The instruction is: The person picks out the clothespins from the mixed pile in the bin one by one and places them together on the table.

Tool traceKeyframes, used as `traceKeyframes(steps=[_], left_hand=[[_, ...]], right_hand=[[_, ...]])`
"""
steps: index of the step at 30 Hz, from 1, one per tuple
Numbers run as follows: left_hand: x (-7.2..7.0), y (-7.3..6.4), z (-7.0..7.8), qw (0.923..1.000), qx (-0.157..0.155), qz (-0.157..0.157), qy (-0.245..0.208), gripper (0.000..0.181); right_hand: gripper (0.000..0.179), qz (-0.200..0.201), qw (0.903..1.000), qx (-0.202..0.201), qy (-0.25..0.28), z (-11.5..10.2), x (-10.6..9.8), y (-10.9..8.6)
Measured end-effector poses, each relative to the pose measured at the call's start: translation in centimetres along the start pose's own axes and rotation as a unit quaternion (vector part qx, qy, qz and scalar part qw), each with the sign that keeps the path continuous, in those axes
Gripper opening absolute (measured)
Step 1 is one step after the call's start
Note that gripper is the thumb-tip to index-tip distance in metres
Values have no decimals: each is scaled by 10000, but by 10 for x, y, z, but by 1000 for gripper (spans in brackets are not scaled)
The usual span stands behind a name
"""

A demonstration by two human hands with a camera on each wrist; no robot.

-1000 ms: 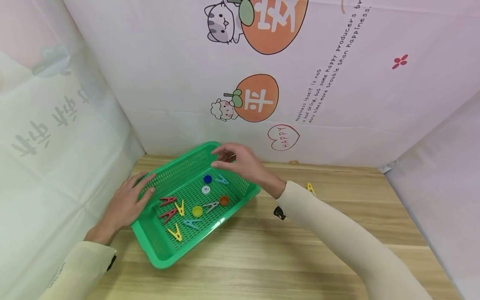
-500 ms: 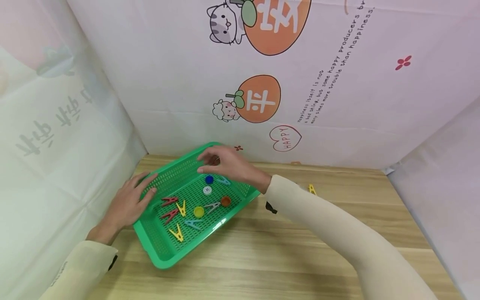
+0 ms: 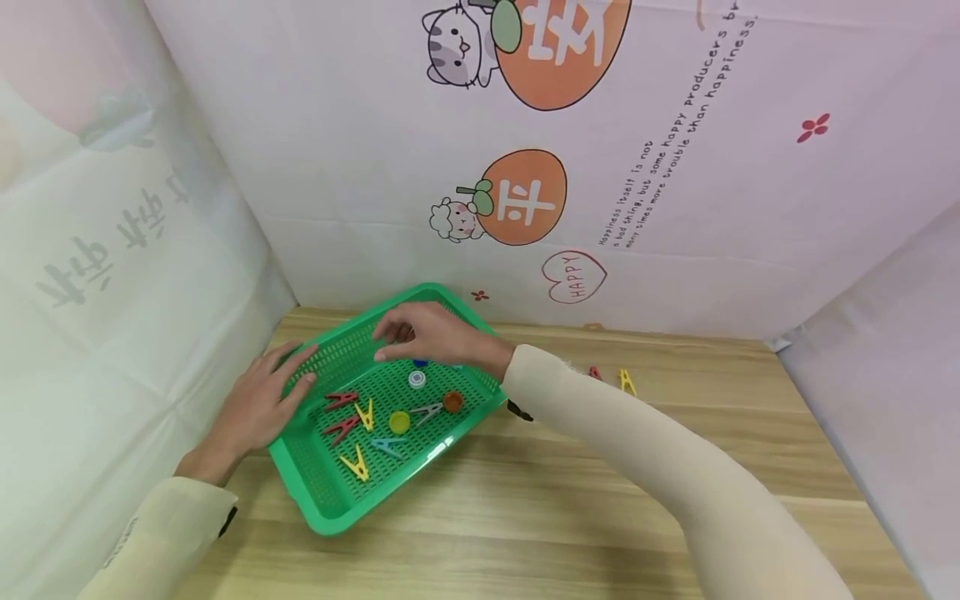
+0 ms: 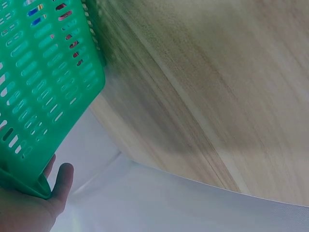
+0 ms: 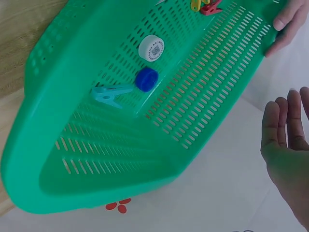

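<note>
A green plastic basket [image 3: 420, 463] stands slanted on the wooden table. My left hand [image 3: 255, 408] rests on its left rim, fingers extended over the edge. My right hand [image 3: 426, 335] hovers above the far part of the basket; its fingers are loosely bent and hold nothing. Several clothespins lie on the basket's floor, including a red clothespin [image 3: 342, 430], a yellow clothespin [image 3: 356, 462] and a grey clothespin [image 3: 427, 413]. Among them are a yellow cap [image 3: 400, 422], an orange cap [image 3: 453, 402] and a white cap [image 3: 417, 379]. The right wrist view shows a blue cap [image 5: 147, 79] beside a light blue clothespin [image 5: 111, 94].
On the table right of the basket lie a yellow clothespin [image 3: 627, 381] and a red clothespin [image 3: 595, 372], the red one partly behind the right sleeve [image 3: 600, 408]. A printed white sheet [image 3: 360, 167] hangs close behind the basket, and sheets also flank both sides.
My right hand has moved left and slightly down over the basket, covering much of the blue cap. The red clothespin on the table has come into sight. My left hand stays on the rim.
</note>
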State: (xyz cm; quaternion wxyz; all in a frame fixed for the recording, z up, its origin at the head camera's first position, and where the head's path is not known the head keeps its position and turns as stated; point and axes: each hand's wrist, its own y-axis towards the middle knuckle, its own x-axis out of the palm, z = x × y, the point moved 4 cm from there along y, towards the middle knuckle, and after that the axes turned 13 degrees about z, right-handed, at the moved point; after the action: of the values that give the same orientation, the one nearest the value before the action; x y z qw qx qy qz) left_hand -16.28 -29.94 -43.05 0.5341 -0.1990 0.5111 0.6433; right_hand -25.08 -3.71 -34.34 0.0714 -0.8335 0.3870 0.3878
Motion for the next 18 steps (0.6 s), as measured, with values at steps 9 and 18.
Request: traceKeyframes(steps=[9,18], left_hand=[[-2,1,4,9999,-52,-112,0,52],[-1,1,1,9999,-104,-97,33,52]], right_hand=[[29,-529,9984,38,-219,9,19,10],[29,-1375,9897,37,-396,11,44,20]])
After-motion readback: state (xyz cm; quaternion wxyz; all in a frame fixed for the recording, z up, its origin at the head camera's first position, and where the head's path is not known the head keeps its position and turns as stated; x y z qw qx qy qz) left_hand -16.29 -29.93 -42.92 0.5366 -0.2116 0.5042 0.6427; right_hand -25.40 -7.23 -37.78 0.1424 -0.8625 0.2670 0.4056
